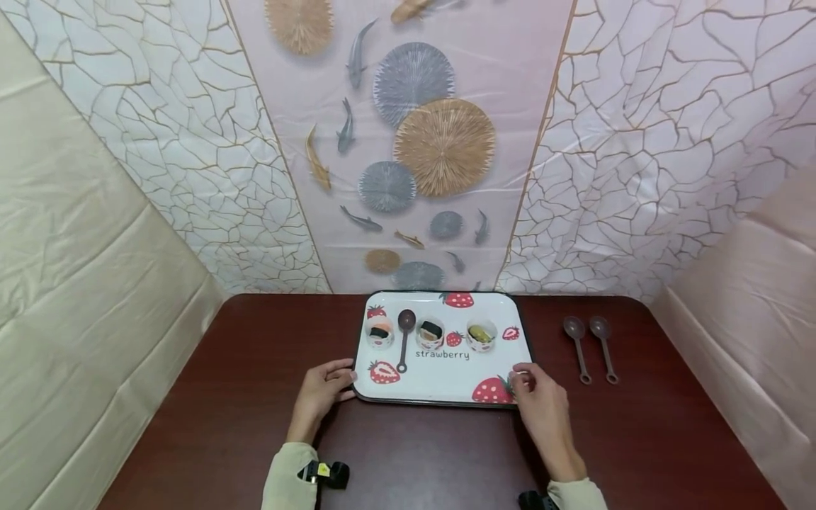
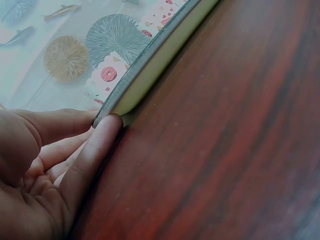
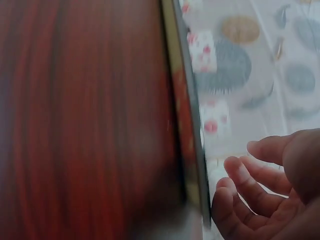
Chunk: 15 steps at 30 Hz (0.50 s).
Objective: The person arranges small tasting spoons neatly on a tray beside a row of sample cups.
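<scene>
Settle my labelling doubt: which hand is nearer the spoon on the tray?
Left. The left hand pinches the left edge of the tray, a little left of the spoon; the right hand is at the tray's right edge, much farther off on the spoon's other side.

"What hangs behind the bench (image 1: 223,404)?"

"A patterned backdrop (image 1: 408,219): its pale pink middle strip carries printed gold and grey discs (image 1: 444,147) and small fish (image 1: 345,127), with thin gold lines down both edges."

"And beside that strip?"

"White panels (image 1: 191,127) on either side, veined with crack-like lines. Plain cream cloth (image 1: 83,297) slopes in at the far left and far right."

"Anything lying on the right of the bench?"

"Two grey-brown spoons (image 1: 577,345), side by side but apart, bowls toward the backdrop, ringed handle ends toward the near edge."

"And the bench top?"

"Dark reddish brown, with rounded far corners. It seems wood-grained, though the right wrist view is blurred."
</scene>
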Available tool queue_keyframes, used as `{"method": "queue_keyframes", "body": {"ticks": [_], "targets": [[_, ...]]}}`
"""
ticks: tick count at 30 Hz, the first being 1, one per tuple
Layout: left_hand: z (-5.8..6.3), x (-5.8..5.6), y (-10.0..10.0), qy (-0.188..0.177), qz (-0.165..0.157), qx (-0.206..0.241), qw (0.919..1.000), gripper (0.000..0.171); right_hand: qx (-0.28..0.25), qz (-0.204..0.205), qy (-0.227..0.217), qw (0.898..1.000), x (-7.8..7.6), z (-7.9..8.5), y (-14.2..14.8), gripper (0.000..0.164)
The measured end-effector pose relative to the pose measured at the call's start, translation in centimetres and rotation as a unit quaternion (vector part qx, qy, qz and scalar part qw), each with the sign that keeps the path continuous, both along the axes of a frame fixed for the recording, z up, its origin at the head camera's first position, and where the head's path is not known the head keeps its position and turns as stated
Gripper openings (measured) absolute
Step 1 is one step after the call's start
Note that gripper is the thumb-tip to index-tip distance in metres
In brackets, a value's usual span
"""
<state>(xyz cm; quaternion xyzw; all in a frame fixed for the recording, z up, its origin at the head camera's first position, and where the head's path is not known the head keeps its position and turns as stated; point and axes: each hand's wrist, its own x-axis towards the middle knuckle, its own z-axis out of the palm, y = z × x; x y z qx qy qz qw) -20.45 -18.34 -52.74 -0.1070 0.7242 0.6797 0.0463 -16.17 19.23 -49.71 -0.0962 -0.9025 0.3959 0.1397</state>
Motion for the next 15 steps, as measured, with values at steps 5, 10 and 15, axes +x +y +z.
{"method": "queue_keyframes", "body": {"ticks": [5, 10, 15], "targets": [[0.2, 0.1, -0.3, 0.006, 0.001, 0.004, 1.0, 0.04, 0.011, -0.008, 0.024, 1.0, 0.1, -0.5, 2.7, 0.021], [0.1, 0.0, -0.2, 0.002, 0.006, 0.0, 1.0, 0.039, 0.036, -0.011, 0.018, 0.999, 0.0, -0.4, 4.5, 0.023], [-0.1, 0.1, -0.2, 0.004, 0.004, -0.001, 1.0, 0.039, 0.058, -0.023, 0.004, 0.998, -0.2, -0.2, 6.2, 0.027]]}}
